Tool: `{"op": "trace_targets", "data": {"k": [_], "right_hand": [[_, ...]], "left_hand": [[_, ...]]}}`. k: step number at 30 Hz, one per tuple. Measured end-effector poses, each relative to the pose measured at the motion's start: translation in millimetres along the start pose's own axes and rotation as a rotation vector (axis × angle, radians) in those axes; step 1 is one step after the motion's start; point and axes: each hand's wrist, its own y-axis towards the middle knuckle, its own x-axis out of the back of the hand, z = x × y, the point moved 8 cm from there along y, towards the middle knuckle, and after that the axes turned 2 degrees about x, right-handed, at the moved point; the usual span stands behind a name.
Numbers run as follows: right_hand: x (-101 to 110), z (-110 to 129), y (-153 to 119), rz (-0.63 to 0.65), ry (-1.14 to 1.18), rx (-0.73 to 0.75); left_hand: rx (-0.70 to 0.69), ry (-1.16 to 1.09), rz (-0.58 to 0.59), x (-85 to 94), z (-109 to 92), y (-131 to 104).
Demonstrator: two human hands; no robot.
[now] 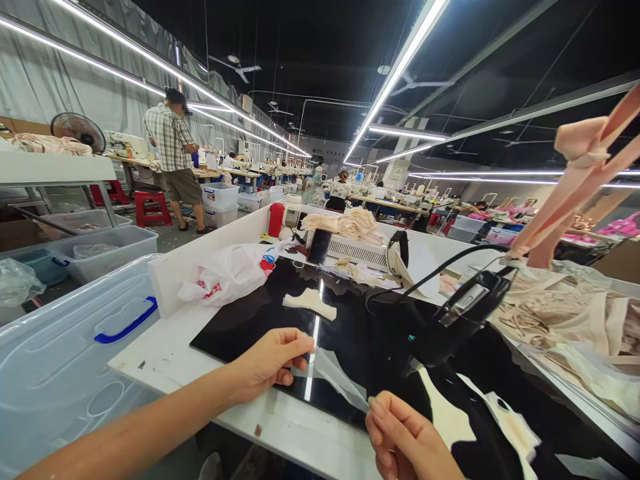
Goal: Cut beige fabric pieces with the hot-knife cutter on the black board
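Between my two hands stretches a thin, whitish, see-through strip of film or sheer fabric point(342, 379). My left hand point(275, 359) pinches its upper left end between thumb and forefinger. The lower right end is pinched in my right hand point(406, 433), nearer to me. Beneath them lies a glossy black board point(260, 327) on a white table. A cream cut fabric piece point(310, 303) rests flat on the board beyond my left hand. To the right of my right hand lie a pale yellow fabric piece point(445, 410) and a whitish piece with a hole point(510, 420).
A black device with a cable point(463, 307) stands at the right, near heaped beige straps point(565, 313). A white plastic bag point(227, 270) and a phone point(319, 247) lie farther back. Clear bins point(60, 373) stand left. A person point(173, 153) stands beyond.
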Motion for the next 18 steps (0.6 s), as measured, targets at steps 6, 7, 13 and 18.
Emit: {"op": "trace_targets", "data": {"k": [6,7,13,18], "right_hand": [[-1.9,1.5,-3.5,-0.005,0.062,-0.002],[-1.4,1.0,-3.8,-0.009,0.07,-0.004],[-4.0,-1.4,-5.6,-0.004,0.002,-0.009],[-8.9,-3.0,-7.4,0.03,-0.131,0.033]], "left_hand": [[0.019,-0.049,-0.009,0.1,-1.4,-0.8],[0.018,-0.051,-0.008,0.2,-1.3,-0.7],[0.019,-0.048,-0.022,4.7,0.1,0.7],[-0.031,-0.043,0.004,4.1,-1.4,2.8]]}}
